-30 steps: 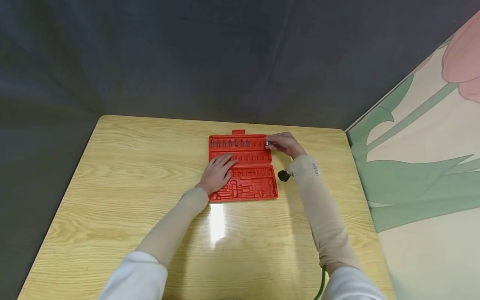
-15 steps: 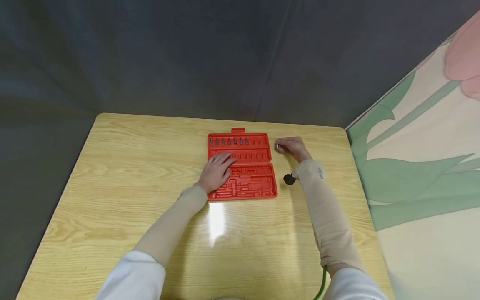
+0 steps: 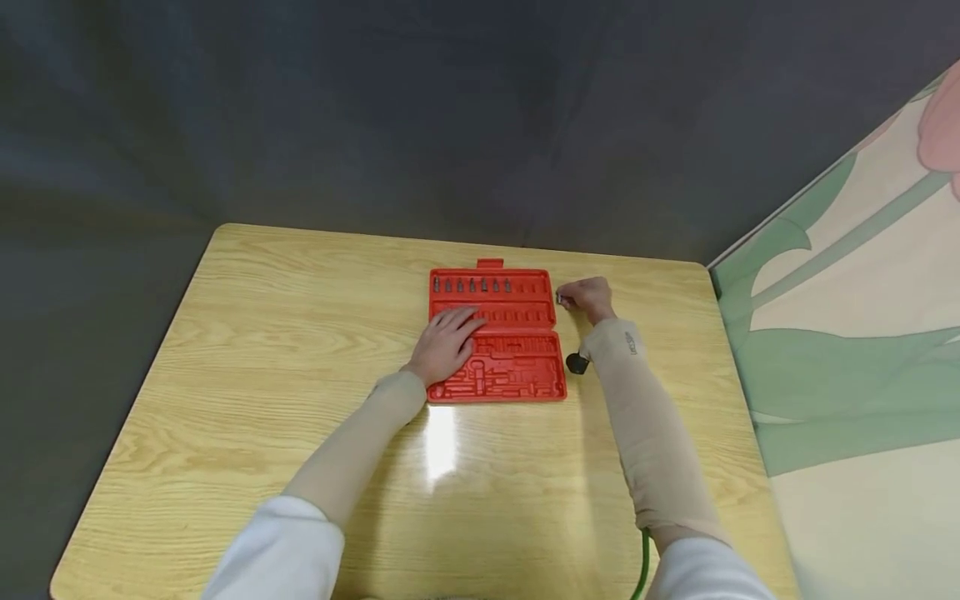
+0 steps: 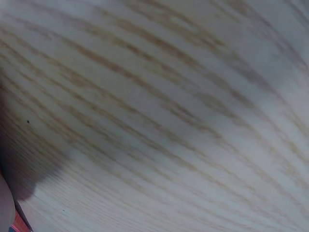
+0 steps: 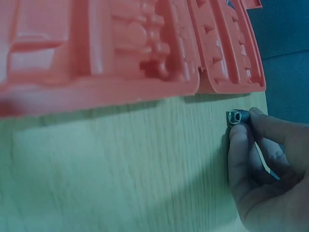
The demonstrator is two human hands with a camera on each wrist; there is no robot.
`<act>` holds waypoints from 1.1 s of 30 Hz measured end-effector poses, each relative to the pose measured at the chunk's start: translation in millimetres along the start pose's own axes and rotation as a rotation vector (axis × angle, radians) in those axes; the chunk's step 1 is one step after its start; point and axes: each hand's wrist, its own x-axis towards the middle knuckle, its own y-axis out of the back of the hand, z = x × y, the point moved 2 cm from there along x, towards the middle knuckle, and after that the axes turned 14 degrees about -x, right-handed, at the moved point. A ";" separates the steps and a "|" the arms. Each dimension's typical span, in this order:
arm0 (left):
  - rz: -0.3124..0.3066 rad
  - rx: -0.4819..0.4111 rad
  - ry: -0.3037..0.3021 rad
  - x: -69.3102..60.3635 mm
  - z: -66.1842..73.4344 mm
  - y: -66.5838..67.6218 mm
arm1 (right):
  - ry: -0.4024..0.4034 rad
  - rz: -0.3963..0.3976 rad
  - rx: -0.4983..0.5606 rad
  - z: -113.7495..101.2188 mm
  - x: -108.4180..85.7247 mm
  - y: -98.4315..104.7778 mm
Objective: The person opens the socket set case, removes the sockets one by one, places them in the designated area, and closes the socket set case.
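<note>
1. Spreading under your forearms, the table (image 3: pixel 285 333) bears the red case.
2. Case (image 3: pixel 519 371): open flat before you, its far half carrying the latch tab.
3. Your left hand (image 3: pixel 442 343) rests across the case's left side, fingers extended, grip released.
4. Your right hand (image 3: pixel 588 297), just right of the far half, pinches a socket (image 5: pixel 235 117).
5. Seven dark pieces (image 3: pixel 472 285) sit along the far row.
6. Your socket sits near the case's edge, hollow end visible; table contact you cannot tell.

The left hand (image 3: pixel 444 343) hides part of the red socket case (image 3: pixel 517 379); the left wrist view crops both to corner slivers. The right hand (image 5: pixel 282 193) partly covers a metal socket (image 5: pixel 235 117).
</note>
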 end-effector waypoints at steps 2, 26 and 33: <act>-0.009 0.008 0.001 1.1 0.5 -2.1 | -0.011 0.022 -0.033 2.7 0.4 -0.3; 0.027 -0.005 -0.001 3.4 6.3 -4.0 | 0.088 0.166 -0.176 9.8 -2.5 -9.2; 0.027 -0.008 0.004 3.7 6.0 -5.8 | 0.083 0.138 -0.173 10.6 -2.7 -7.5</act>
